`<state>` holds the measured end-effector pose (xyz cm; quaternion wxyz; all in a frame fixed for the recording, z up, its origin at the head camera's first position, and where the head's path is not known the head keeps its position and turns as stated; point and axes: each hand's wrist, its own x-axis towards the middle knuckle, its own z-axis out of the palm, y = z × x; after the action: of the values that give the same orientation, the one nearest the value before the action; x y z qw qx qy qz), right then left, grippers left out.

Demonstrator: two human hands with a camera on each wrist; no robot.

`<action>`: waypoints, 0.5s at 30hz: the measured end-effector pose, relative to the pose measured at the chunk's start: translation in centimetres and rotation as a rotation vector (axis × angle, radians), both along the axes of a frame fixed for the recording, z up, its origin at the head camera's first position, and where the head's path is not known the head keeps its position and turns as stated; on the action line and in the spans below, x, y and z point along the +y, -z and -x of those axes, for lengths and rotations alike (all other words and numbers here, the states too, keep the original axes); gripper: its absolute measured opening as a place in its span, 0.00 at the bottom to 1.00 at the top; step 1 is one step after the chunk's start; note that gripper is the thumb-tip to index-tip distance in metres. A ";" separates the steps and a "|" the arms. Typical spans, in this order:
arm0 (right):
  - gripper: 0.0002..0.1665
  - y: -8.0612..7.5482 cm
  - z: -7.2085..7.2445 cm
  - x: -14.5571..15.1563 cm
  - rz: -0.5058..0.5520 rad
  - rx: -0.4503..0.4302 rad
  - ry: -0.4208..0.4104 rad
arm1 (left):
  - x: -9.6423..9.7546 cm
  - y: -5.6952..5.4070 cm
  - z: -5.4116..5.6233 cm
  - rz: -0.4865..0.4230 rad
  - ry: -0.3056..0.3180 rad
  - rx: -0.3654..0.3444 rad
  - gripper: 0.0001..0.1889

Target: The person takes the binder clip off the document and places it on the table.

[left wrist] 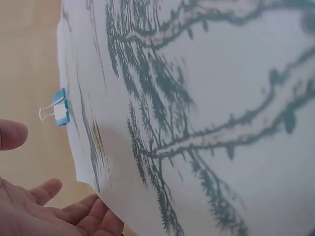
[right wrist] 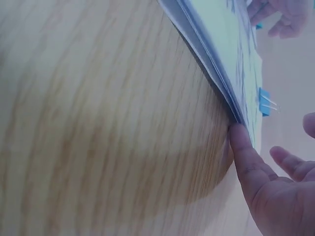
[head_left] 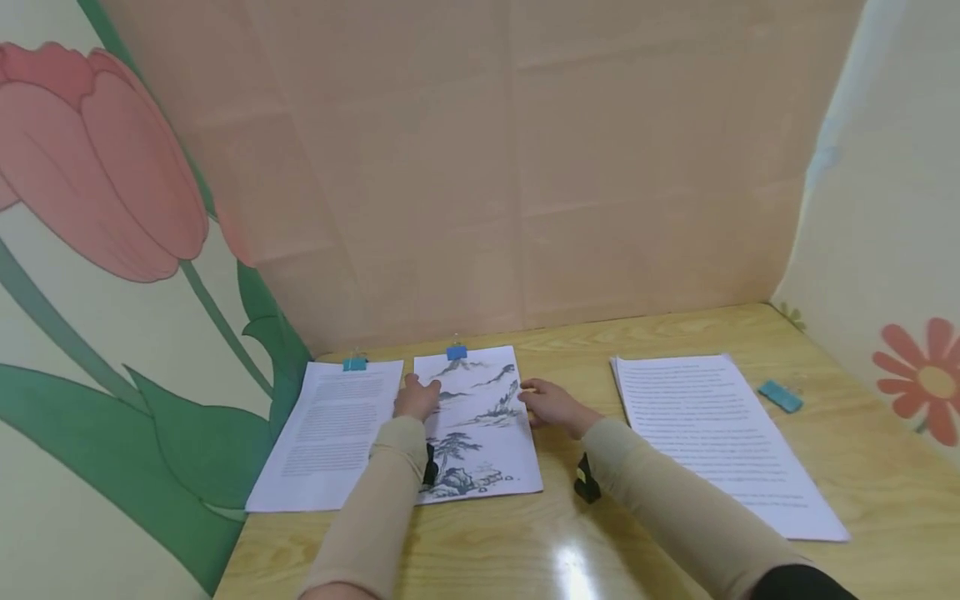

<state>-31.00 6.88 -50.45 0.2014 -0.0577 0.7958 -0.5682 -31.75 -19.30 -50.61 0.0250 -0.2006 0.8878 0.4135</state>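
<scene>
A paper stack with an ink landscape of mountains and pines (head_left: 491, 454) lies on the wooden table, a blue binder clip (head_left: 456, 352) at its far edge. At its left edge is my left hand (head_left: 417, 397); the left wrist view shows those fingers (left wrist: 81, 211) spread loosely, partly hidden by the paper's edge. My right hand (head_left: 553, 406) is on the opposite side. In the right wrist view, a fingertip (right wrist: 239, 132) of that hand touches the side of the layered sheets, while its other fingers stay apart, unclenched. Neither hand grips the clip.
On the left lies a printed-text stack (head_left: 330, 442) with a teal binder clip (head_left: 355, 364) at its top. Another text stack (head_left: 712, 442) lies to the right, beside a loose blue binder clip (head_left: 781, 396). A covered wall (head_left: 517, 167) rises behind the table.
</scene>
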 end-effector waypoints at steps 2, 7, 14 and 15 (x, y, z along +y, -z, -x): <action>0.29 0.1 0.1 0.1 0.016 -0.020 0.010 | 0.2 -0.2 -0.1 0.002 -0.004 0.006 0.37; 0.31 0.5 0.7 1.0 0.099 -0.110 0.081 | 0.5 -0.8 -0.6 -0.023 -0.008 0.046 0.37; 0.31 0.2 0.7 2.3 -0.039 -0.104 0.140 | 0.6 -1.1 -1.1 -0.096 0.045 0.093 0.36; 0.30 0.2 0.7 2.4 -0.066 -0.096 0.146 | 0.6 -1.1 -1.1 -0.107 0.057 0.087 0.36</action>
<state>-31.69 9.31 -50.66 0.1993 0.0347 0.8055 -0.5571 -30.67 -18.69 -49.50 0.0089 -0.1554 0.8699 0.4680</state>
